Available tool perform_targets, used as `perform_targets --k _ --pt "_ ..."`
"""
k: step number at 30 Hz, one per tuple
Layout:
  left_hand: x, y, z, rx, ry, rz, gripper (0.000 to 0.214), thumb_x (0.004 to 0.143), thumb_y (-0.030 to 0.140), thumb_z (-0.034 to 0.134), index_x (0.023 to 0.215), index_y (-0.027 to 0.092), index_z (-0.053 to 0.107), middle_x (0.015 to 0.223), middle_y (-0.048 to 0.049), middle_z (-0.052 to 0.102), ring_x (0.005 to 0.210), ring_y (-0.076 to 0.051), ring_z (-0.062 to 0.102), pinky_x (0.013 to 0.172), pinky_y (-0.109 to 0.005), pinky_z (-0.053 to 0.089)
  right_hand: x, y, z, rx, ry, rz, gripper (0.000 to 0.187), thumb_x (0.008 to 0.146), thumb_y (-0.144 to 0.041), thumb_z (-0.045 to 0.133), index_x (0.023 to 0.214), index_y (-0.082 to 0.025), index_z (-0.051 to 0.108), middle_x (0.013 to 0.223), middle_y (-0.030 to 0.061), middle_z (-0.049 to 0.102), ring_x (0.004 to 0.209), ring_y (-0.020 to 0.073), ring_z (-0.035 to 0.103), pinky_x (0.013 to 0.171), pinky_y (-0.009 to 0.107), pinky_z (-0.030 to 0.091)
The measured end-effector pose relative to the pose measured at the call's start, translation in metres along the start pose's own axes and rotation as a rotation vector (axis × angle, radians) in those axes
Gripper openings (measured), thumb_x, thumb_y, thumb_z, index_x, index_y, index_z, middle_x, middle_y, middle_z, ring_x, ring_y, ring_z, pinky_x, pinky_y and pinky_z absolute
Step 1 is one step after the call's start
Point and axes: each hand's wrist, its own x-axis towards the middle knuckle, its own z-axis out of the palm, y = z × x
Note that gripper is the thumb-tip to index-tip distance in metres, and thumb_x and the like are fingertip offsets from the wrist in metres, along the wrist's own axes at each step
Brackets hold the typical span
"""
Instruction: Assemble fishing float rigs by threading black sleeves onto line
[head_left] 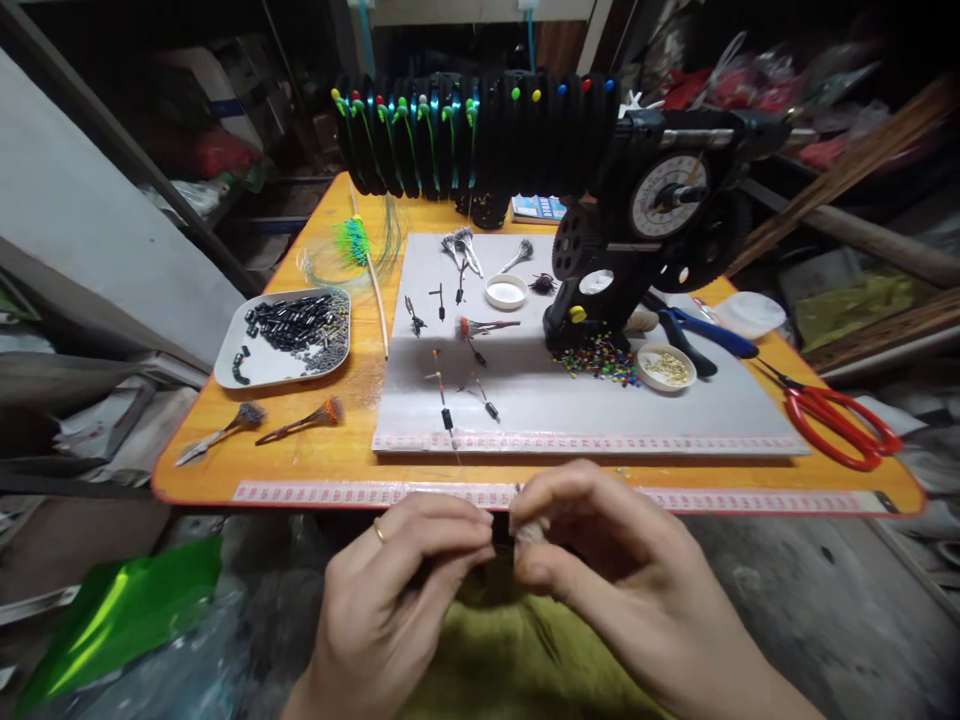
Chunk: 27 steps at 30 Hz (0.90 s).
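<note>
My left hand [405,580], with a ring on one finger, is in front of the table's near edge. Its thumb and fingertips are pinched together, and whatever lies between them is too small to make out. Close beside it, my right hand [615,580] pinches a small whitish piece [534,530] between thumb and fingers. The two sets of fingertips nearly meet. Just beyond them a pink measuring tape [322,493] runs along the table edge. On the grey board [600,410] behind lie small rigs with black sinkers, such as one black sinker [448,419].
A white tray [225,372] of black sinkers and small metal parts stands left. Tufted bundles [300,420] lie near it. A black spool machine [600,230] rises at the back. Coloured beads [600,362], a dish [667,386], pliers [712,333] and red scissors [840,425] lie right.
</note>
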Motion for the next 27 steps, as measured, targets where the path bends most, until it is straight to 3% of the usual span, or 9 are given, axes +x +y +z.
perform_targets --k 3,9,13,22,27 --pt "0.001 0.003 0.001 -0.142 0.026 -0.083 0.02 0.086 0.001 0.069 0.094 0.02 0.071 0.085 0.0013 0.075 0.079 -0.01 0.072 0.075 -0.016 0.058 0.001 0.002 0.001 0.088 -0.01 0.155 0.019 0.088 -0.022 0.075 0.097 -0.027 0.059 0.086 -0.0047 0.063 0.075 0.0091 0.059 0.065 0.017 0.049" --pt "-0.004 0.004 0.002 -0.342 0.076 -0.299 0.031 0.084 0.004 0.074 0.1 0.029 0.068 0.086 0.0066 0.076 0.078 -0.011 0.074 0.074 -0.02 0.062 0.002 0.004 -0.001 0.174 -0.111 0.259 0.018 0.092 -0.025 0.072 0.092 -0.025 0.054 0.085 -0.006 0.055 0.073 0.0073 0.053 0.064 0.017 0.045" --pt "-0.002 0.006 -0.001 -0.395 0.045 -0.35 0.032 0.083 0.005 0.075 0.099 0.031 0.068 0.085 0.0079 0.076 0.075 -0.01 0.075 0.072 -0.018 0.062 0.004 0.002 -0.003 0.211 -0.155 0.315 0.021 0.09 -0.022 0.074 0.09 -0.024 0.054 0.081 -0.0069 0.053 0.07 0.0071 0.05 0.062 0.018 0.042" --pt "0.002 0.002 -0.012 -0.313 -0.118 -0.29 0.03 0.087 0.01 0.073 0.105 0.031 0.063 0.087 0.0058 0.075 0.077 -0.012 0.075 0.073 -0.019 0.06 0.01 -0.001 -0.008 0.227 -0.226 0.351 0.028 0.085 -0.018 0.08 0.088 -0.022 0.052 0.077 -0.0082 0.054 0.067 0.0057 0.05 0.059 0.016 0.039" --pt "0.02 0.005 -0.025 -0.139 -0.306 -0.03 0.03 0.09 0.011 0.071 0.112 0.025 0.057 0.095 0.0013 0.075 0.083 -0.01 0.073 0.078 -0.015 0.055 0.019 0.001 -0.008 0.349 -0.278 0.418 0.033 0.083 -0.023 0.082 0.088 -0.022 0.049 0.077 -0.0084 0.057 0.062 0.005 0.058 0.055 0.015 0.043"
